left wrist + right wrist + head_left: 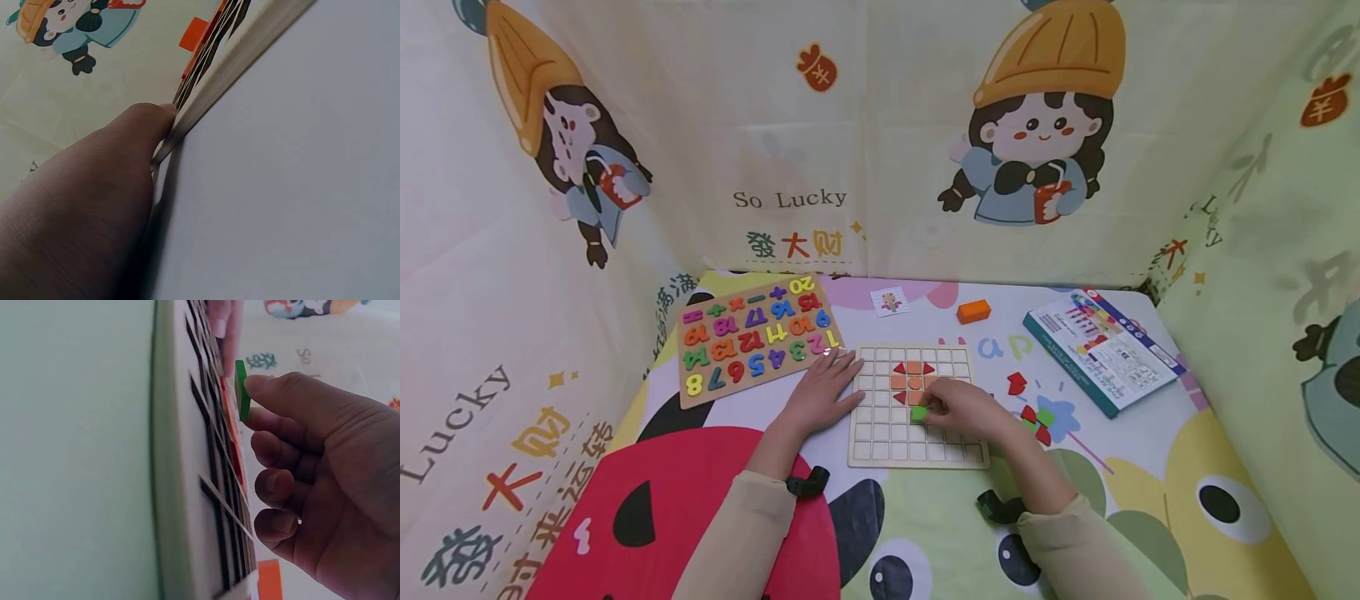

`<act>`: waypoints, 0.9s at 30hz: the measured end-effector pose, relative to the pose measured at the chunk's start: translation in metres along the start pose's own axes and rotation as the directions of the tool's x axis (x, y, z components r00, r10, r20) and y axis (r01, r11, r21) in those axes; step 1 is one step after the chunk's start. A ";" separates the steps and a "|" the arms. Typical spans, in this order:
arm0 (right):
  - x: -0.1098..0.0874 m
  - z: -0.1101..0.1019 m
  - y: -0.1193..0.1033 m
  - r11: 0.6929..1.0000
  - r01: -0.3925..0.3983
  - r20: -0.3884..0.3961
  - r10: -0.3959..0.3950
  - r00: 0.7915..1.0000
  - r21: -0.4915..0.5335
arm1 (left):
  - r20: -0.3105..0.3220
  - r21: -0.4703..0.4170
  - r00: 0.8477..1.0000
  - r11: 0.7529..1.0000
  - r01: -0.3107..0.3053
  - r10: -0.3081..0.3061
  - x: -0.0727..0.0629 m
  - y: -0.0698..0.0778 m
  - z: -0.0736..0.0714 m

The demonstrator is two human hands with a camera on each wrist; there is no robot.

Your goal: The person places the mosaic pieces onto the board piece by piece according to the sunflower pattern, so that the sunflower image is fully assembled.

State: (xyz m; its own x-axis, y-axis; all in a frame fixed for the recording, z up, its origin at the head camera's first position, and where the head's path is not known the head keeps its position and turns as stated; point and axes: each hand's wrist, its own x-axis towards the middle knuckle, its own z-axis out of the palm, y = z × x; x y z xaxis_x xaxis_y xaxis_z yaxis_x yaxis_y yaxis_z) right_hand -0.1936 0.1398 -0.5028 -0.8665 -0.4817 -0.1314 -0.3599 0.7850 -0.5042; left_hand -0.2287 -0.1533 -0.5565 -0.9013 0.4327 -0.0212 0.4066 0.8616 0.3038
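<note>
A wooden grid board (867,442) lies on the table with orange tiles (913,367) and red triangle tiles (928,368) set in its middle cells. My right hand (964,408) pinches a green square tile (917,414) between thumb and forefinger, close over the cells just below the orange ones. In the right wrist view, the green tile (242,390) stands on edge at the fingertips, the other fingers curled. At the board's left edge, my left hand (820,390) lies with fingers extended; in the left wrist view its thumb (147,122) rests at the board's side (215,94).
Left of the board lies a wooden number puzzle (760,337). Loose red and green tiles (1043,417) and a single red piece (1017,383) lie to the right. Behind them are a flat box (1101,350), an orange block (973,312) and a small picture card (890,302).
</note>
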 end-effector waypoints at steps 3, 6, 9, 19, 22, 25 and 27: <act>0.001 0.006 -0.001 1.000 -0.021 0.007 0.021 1.000 -0.010 | 0.005 -0.003 1.000 1.000 0.000 0.000 -0.001 0.000 -0.001; 0.001 0.010 -0.003 0.999 -0.037 0.009 0.037 0.999 -0.019 | 0.008 -0.004 1.000 1.000 -0.001 0.001 -0.001 0.001 -0.001; 0.002 0.009 -0.004 0.999 -0.043 0.000 0.043 0.999 -0.023 | 0.003 -0.008 1.000 1.000 0.000 0.000 -0.001 0.001 -0.002; 0.003 0.010 -0.005 0.998 -0.031 -0.007 0.031 1.000 -0.050 | 0.007 -0.004 1.000 1.000 0.000 0.000 0.000 0.000 -0.001; 0.004 0.010 -0.006 0.998 -0.026 -0.012 0.025 1.000 -0.065 | 0.005 -0.005 1.000 1.000 0.000 0.000 0.000 0.000 -0.001; 0.004 0.010 -0.006 0.997 -0.028 -0.014 0.027 1.000 -0.073 | 0.004 -0.006 1.000 1.000 0.004 -0.004 0.001 0.000 -0.001; 0.004 0.010 -0.006 0.997 -0.030 -0.016 0.028 0.999 -0.074 | 0.003 -0.010 1.000 1.000 0.005 -0.005 0.001 0.001 -0.001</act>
State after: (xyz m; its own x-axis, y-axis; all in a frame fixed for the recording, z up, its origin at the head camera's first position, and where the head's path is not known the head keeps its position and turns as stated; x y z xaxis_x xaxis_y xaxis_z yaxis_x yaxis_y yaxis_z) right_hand -0.1915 0.1291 -0.5091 -0.8817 -0.4530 -0.1322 -0.3589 0.8257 -0.4352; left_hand -0.2292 -0.1528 -0.5550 -0.9027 0.4295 -0.0252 0.4009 0.8610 0.3129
